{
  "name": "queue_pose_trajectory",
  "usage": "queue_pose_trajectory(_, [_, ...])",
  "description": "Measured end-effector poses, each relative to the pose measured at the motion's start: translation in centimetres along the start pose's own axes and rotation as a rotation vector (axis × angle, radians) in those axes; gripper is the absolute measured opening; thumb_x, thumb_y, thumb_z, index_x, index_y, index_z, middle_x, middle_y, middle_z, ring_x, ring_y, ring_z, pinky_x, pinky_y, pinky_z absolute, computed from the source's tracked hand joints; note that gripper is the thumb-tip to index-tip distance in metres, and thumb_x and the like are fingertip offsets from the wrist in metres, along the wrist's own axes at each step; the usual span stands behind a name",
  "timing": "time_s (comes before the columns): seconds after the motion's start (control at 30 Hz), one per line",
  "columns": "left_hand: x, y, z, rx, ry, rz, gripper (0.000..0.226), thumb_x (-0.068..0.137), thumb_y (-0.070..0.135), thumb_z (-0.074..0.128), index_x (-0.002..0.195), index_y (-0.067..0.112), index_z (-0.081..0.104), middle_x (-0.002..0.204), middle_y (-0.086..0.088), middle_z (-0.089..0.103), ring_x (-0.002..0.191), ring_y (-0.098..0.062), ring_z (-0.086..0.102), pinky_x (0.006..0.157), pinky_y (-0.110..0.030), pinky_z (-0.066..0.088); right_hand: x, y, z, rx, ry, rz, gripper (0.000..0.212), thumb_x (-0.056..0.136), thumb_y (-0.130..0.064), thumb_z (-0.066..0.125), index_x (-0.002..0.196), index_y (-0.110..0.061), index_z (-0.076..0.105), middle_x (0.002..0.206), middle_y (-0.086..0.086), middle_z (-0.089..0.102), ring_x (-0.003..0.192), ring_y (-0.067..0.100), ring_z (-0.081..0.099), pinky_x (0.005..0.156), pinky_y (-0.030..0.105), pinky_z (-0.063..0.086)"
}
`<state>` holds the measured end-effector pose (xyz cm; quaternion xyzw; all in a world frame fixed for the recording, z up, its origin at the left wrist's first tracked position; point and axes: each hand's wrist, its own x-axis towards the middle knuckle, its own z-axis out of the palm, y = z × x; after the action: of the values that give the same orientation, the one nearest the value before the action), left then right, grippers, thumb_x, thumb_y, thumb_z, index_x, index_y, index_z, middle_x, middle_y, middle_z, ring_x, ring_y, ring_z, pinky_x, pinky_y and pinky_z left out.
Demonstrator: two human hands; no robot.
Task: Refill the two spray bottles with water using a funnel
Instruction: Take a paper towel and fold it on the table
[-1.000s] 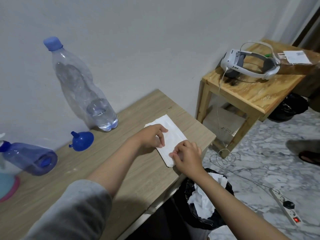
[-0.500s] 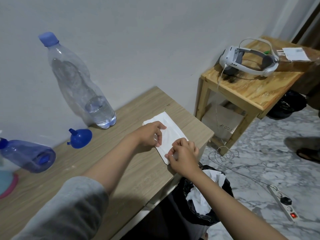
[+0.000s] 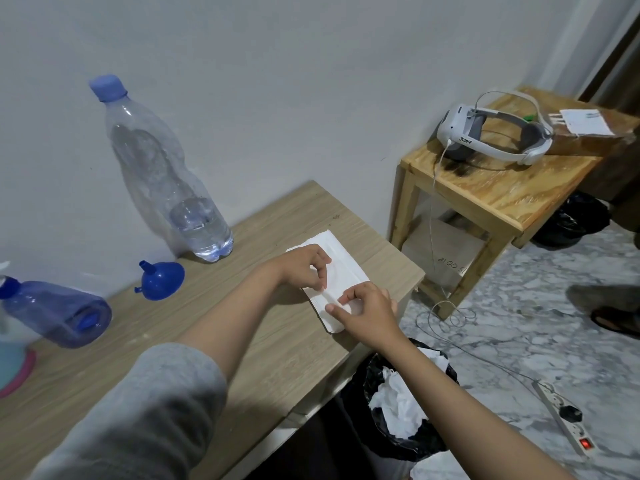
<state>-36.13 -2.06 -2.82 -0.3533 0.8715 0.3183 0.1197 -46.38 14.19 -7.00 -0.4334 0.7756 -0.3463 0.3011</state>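
- My left hand (image 3: pixel 304 268) rested curled on the folded white tissue (image 3: pixel 334 278) at the right end of the tabletop (image 3: pixel 242 341), fingertips pressing its near edge, not closed around it.
- My right hand (image 3: pixel 367 306) pinched the tissue's near corner between thumb and forefinger.
- Nothing lay between my hands and the task's things, which were all well to the left.
- The blue funnel (image 3: pixel 161 279) lay on its side near the wall, spout pointing left.
- Far behind it the clear water bottle (image 3: pixel 166 174) stood capped, with only a little water at its bottom.
- One blue spray bottle (image 3: pixel 57 311) lay tipped over at the far left, looking empty; I could not tell the other from the cut-off shapes there.
- Below the tabletop's near right edge a black-lined bin (image 3: pixel 401 407) held crumpled white tissues.
- A headset (image 3: pixel 491 136) sat on the side table (image 3: pixel 502 195) to the right.
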Motion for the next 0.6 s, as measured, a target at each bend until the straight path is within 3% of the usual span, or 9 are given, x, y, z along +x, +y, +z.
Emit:
queue_pose_trajectory(0.17, [0.1, 0.2, 0.0, -0.036, 0.002, -0.001, 0.013, 0.072, 0.015, 0.063, 0.068, 0.027, 0.068, 0.121, 0.012, 0.050, 0.118, -0.006, 0.047, 0.105, -0.030, 0.036, 0.3, -0.1, 0.2, -0.014, 0.039, -0.010, 0.013, 0.081, -0.034, 0.069, 0.075, -0.030, 0.058, 0.097, -0.015, 0.057, 0.110, 0.016, 0.046, 0.102, 0.035, 0.025])
queue_pose_trajectory(0.27, [0.0, 0.2, -0.1, -0.047, 0.015, -0.003, 0.024, 0.064, 0.018, 0.058, 0.084, 0.026, 0.069, 0.121, 0.012, 0.051, 0.119, -0.008, 0.046, 0.104, -0.033, 0.037, 0.4, -0.3, -0.1, 0.046, 0.105, -0.013, 0.025, 0.080, -0.029, 0.066, 0.061, -0.033, 0.051, 0.076, -0.014, 0.058, 0.091, 0.020, 0.059, 0.094, 0.046, 0.042])
queue_pose_trajectory(0.37, [-0.2, 0.1, -0.4, 0.043, 0.059, 0.035, 0.038, 0.067, 0.004, 0.057, 0.095, 0.026, 0.068, 0.118, 0.008, 0.055, 0.115, -0.013, 0.050, 0.098, -0.035, 0.042, 0.7, -0.2, -0.7, 0.086, 0.144, 0.006, 0.018, 0.082, -0.028, 0.065, 0.066, -0.022, 0.063, 0.060, -0.009, 0.057, 0.070, 0.019, 0.059, 0.076, 0.038, 0.049])
queue_pose_trajectory(0.43, [-0.2, 0.1, -1.0, 0.201, 0.149, 0.025, 0.033, 0.074, 0.004, 0.057, 0.095, 0.025, 0.070, 0.115, 0.007, 0.059, 0.112, -0.015, 0.052, 0.094, -0.034, 0.041, 0.8, -0.2, -1.2, 0.109, 0.151, 0.003, 0.019, 0.085, -0.029, 0.064, 0.071, -0.017, 0.068, 0.060, -0.006, 0.062, 0.065, 0.016, 0.060, 0.066, 0.031, 0.048])
queue_pose_trajectory(0.6, [0.0, 0.9, -2.8, 0.296, 0.284, -0.018, 0.016, 0.083, 0.016, 0.062, 0.093, 0.024, 0.071, 0.109, 0.008, 0.063, 0.106, -0.015, 0.055, 0.091, -0.031, 0.033, 1.5, -0.5, -2.9, 0.092, 0.144, -0.020, 0.016, 0.085, -0.031, 0.066, 0.084, -0.019, 0.076, 0.073, -0.004, 0.070, 0.072, 0.012, 0.063, 0.069, 0.028, 0.050])
